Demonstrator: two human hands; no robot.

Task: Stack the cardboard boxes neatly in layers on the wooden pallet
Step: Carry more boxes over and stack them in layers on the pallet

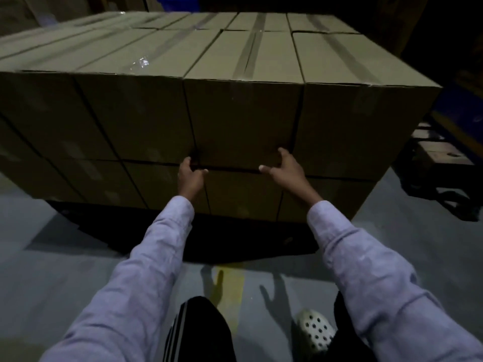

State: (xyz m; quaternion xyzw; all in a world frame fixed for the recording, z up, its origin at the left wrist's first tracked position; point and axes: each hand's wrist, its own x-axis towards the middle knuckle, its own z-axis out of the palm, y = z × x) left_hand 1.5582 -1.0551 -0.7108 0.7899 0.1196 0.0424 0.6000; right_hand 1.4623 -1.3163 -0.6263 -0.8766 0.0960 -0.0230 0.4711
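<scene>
Left hand point(190, 176): fingers curled into seam at lower-left corner of front box point(243, 121). Right hand point(286, 168): thumb spread, fingers hooked at lower-right corner. Box sits in upper layer of stack; pallet lost in shadow beneath. Best practice: push both corners evenly, face flush with neighbours. Count: two hands; two layers visible; four boxes across upper front row.

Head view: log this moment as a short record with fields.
stack: cardboard boxes, two layers visible, tops taped
handled box: front box, top layer, face in line with its neighbours
left grip: fingers curled at the front box's lower left corner
right grip: fingers at its lower right corner, thumb along the bottom seam
floor: grey, with a yellow line
</scene>
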